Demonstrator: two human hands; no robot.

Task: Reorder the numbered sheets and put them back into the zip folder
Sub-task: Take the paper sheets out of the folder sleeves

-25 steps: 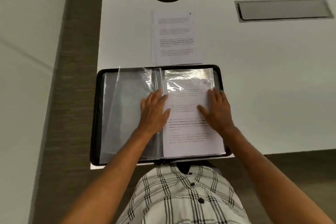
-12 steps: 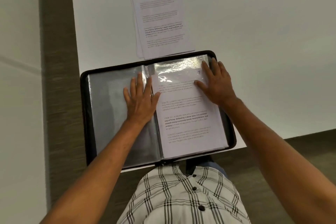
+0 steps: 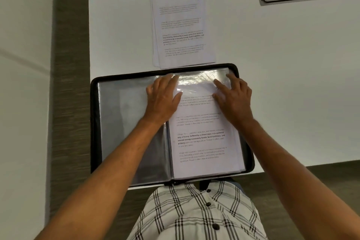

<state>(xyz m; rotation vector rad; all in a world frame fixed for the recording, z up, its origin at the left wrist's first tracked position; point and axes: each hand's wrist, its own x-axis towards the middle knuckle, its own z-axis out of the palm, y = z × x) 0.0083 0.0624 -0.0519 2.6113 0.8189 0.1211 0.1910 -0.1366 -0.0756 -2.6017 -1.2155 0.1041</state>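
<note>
Paper in play was thin and floppy, likely to buckle if pushed from one end; judged best handled flat, pinched at a top corner or edge. Printed sheet [image 3: 202, 132] lay in the right-hand clear sleeve [image 3: 200, 80] of the open zip folder [image 3: 94, 122], which sat at the near edge of the white desk [image 3: 292, 84]. Sleeve plastic looked glossy and slippery, so probably needs holding down near its opening. Loose stack of sheets [image 3: 181, 31], top one marked 3, lay just beyond the folder's far rim. Left hand [image 3: 163, 101] rested flat across the spine near the top, fingers straight and spread, gripping nothing. Right hand [image 3: 233, 99] pressed the sleeve's top right area, index finger extended, other fingers loosely bent, nothing clamped. Both forearms reached forward from the near edge.
</note>
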